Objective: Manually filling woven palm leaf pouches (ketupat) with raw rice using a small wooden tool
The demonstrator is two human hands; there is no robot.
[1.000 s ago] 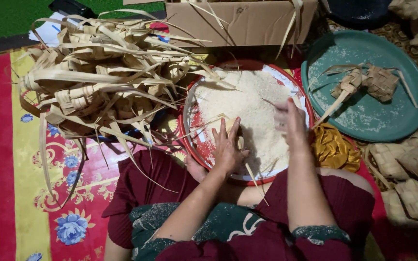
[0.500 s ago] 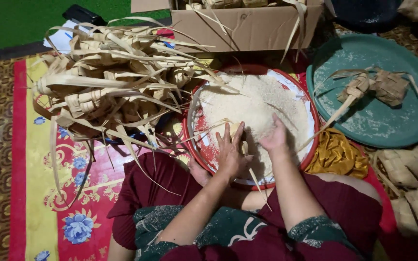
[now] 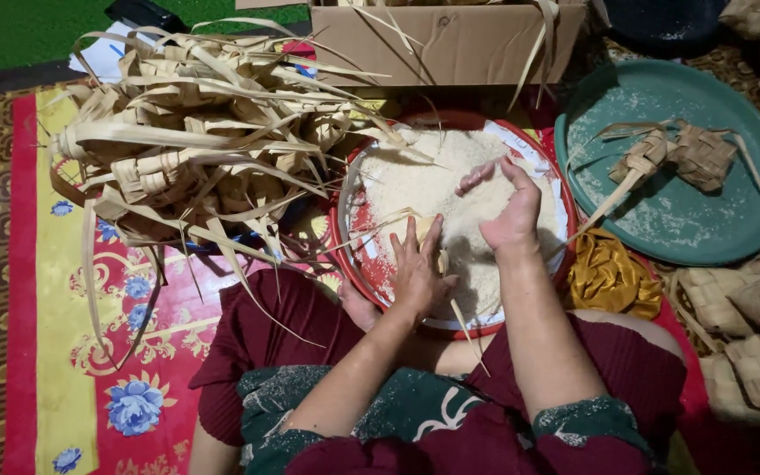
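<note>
The person wears a dark maroon garment of ribbed-looking cloth that covers the lap and knees. Over the upper arms lie short sleeves point(image 3: 609, 418) in dark green with a pale, swirling printed pattern and a finely dotted edge. The forearms are bare below them. The left hand point(image 3: 417, 273) and right hand point(image 3: 507, 211) carry no rings or bands that show.

I see a floral mat point(image 3: 54, 352) on the floor, carrying a leaf pile point(image 3: 195, 158), rice tray point(image 3: 358, 237), green tray point(image 3: 661, 220) and box point(image 3: 450, 40).
</note>
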